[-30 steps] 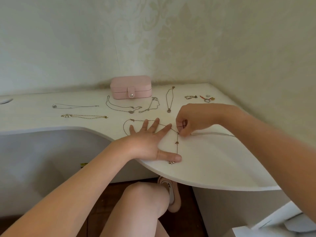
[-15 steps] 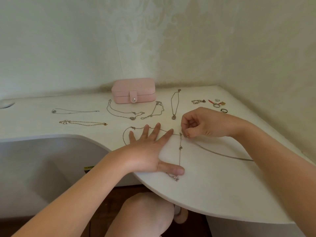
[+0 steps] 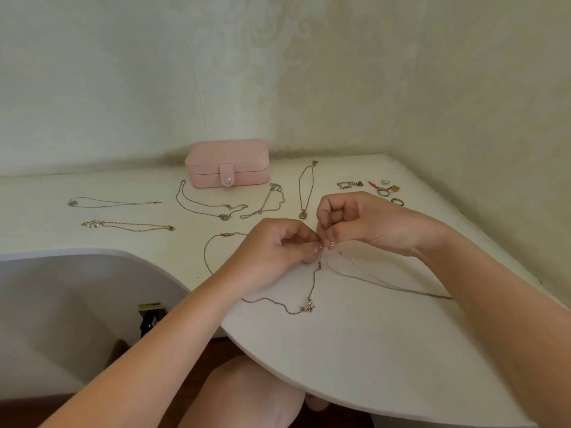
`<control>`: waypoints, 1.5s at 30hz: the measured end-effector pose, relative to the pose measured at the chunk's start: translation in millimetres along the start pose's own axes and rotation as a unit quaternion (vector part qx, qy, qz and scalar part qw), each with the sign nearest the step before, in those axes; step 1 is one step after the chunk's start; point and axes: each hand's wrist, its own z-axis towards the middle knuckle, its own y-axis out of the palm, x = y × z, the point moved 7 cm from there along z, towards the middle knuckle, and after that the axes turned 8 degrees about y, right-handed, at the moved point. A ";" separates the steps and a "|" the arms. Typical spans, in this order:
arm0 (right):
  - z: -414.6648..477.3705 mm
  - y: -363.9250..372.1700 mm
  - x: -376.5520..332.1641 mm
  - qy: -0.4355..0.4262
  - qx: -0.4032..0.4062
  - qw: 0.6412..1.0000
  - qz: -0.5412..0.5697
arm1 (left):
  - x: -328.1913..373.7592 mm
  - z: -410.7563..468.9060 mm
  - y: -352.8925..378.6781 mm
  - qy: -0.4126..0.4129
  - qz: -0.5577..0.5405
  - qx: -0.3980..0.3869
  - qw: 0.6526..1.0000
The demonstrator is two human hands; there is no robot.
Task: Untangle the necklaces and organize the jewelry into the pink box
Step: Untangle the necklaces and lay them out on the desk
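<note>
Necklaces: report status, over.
Left hand and right hand pinch tangle. Box shut, strap snapped. Loose chains lie between hands and box.

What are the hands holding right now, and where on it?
Left hand and right hand both pinch the tangled necklaces at their crossing point.

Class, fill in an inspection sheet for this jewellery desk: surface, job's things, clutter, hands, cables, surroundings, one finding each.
Surface: white desk, curved front edge.
Job's things: pink box shut at the back; tangled chains near the front; other chains laid out apart; rings at right rear.
Clutter: nothing seen.
Hands: left hand and right hand both pinch the tangled chains.
Cables: nothing seen.
Surroundings: patterned wall; dark object under the desk, unclear.
</note>
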 end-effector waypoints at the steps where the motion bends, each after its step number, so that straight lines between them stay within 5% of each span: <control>1: -0.1 0.0 -1.4 -0.004 -0.004 1.000 0.022 | -1.7 0.2 1.5 0.001 -0.031 -0.012 0.999; 11: 1.7 0.0 -4.8 0.001 0.006 0.982 0.187 | 4.7 -4.1 -4.7 0.027 -0.147 -0.002 0.989; 23: -9.2 -7.6 -15.8 0.016 0.102 0.991 -0.084 | -3.3 -5.2 -16.1 -0.039 -0.265 0.077 0.960; 34: -9.9 -13.0 -22.9 -0.043 0.170 0.974 -0.143 | -4.8 -9.9 -30.0 -0.056 -0.190 0.137 0.971; 45: -10.9 -3.4 -31.9 -0.079 0.152 0.981 -0.095 | -1.6 -5.9 -15.9 0.004 -0.225 0.057 0.973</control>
